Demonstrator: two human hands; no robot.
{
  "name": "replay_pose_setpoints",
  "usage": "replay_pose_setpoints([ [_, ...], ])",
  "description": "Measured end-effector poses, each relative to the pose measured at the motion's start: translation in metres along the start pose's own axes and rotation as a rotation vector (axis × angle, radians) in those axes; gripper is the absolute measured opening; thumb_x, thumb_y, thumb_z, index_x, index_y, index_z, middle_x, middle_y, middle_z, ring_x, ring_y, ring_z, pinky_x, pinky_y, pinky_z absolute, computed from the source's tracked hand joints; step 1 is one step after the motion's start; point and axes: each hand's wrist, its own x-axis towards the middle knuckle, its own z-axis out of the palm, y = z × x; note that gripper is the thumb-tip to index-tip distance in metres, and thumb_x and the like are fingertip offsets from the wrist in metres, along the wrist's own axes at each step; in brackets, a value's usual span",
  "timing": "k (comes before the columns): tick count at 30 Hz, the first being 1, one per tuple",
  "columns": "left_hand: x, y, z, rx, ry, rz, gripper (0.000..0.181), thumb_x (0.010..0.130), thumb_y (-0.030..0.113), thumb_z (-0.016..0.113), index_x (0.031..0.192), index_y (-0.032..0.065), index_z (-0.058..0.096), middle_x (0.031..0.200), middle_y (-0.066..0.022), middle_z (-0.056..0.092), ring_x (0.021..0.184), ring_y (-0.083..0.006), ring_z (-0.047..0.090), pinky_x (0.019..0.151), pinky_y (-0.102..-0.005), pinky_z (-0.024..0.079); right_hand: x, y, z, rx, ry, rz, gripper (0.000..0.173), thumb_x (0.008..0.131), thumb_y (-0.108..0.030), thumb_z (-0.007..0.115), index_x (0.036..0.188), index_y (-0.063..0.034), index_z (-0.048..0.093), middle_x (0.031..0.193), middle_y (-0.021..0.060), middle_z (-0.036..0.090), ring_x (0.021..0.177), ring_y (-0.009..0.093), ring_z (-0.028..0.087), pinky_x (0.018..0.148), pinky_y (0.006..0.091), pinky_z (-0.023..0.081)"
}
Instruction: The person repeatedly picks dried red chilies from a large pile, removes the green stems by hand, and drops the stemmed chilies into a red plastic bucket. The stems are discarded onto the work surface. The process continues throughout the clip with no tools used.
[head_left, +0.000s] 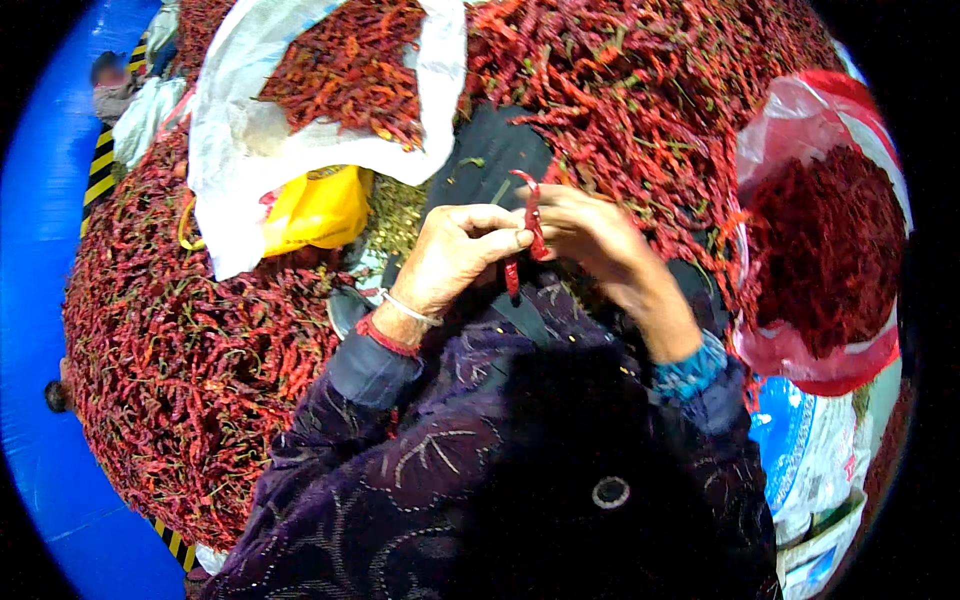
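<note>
Between the thumb and forefinger of my left hand (450, 251), a dried red chili pepper (533, 210) is pinched nearly upright, its curved end at the top. Another red chili piece (512, 277) hangs below that thumb, partly hidden. My right hand (600, 232) is blurred, with its fingers beside and partly behind the upright pepper. Whether those fingers grip anything cannot be made out. Both hands are over my lap, above dark cloth (487, 154).
Heaps of red chilies lie to the left (202, 360) and ahead (645, 82). A white sack (247, 142) holds chilies, with a yellow bag (319, 214) beside it. At right is a red-and-white sack (810, 375) of chilies. A person (112, 90) is at far left.
</note>
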Motion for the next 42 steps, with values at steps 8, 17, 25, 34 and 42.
replay_pose_setpoints([
  [8,0.000,-0.001,0.013,0.076,-0.039,-0.044,0.016,0.084,0.016,0.062,0.081,0.0003,0.061,0.063,0.0045,0.053,0.056,-0.0024,0.045,0.050,-0.0193,0.037,-0.018,0.017,-0.027,-0.153,0.159,-0.142,0.037,0.091,-0.024,0.043,0.113,0.0032,0.055,0.107,0.0116,0.062,0.098,0.017,0.058,0.087,0.0279,0.043],
  [17,0.000,-0.015,0.049,0.189,0.043,0.127,0.008,0.083,0.007,0.062,0.087,0.0006,0.060,0.075,0.0006,0.061,0.067,-0.0030,0.053,0.060,-0.0173,0.042,-0.066,0.017,-0.004,-0.232,0.203,-0.159,0.035,0.091,-0.020,0.043,0.116,0.0040,0.052,0.095,0.0081,0.063,0.093,0.016,0.055,0.084,0.0286,0.042],
  [25,0.032,-0.027,0.040,0.302,0.161,0.363,0.009,0.081,0.007,0.060,0.084,-0.0008,0.062,0.078,-0.0095,0.061,0.074,-0.0160,0.060,0.066,-0.0270,0.046,-0.060,0.023,-0.044,0.108,0.004,-0.050,0.026,0.090,-0.019,0.046,0.101,0.0038,0.054,0.072,0.0096,0.061,0.066,0.016,0.059,0.063,0.0265,0.047],
  [34,0.028,-0.035,0.037,1.050,-0.261,0.616,0.040,0.071,0.005,0.065,0.109,0.0105,0.053,0.108,-0.0083,0.054,0.088,-0.0283,0.059,0.068,-0.0343,0.050,-0.071,0.004,-0.072,0.495,0.174,-0.353,0.014,0.080,-0.008,0.047,0.092,-0.0015,0.051,0.064,0.0102,0.052,0.057,0.020,0.050,0.054,0.0292,0.042],
  [42,0.035,-0.042,0.049,1.192,-0.459,0.658,0.018,0.072,0.006,0.056,0.090,0.0031,0.054,0.085,-0.0113,0.052,0.077,-0.0307,0.057,0.063,-0.0380,0.048,-0.069,0.018,-0.092,0.569,0.055,-0.293,0.019,0.086,-0.012,0.047,0.095,0.0016,0.055,0.054,-0.0017,0.038,0.042,0.007,0.031,0.040,0.0218,0.027],
])
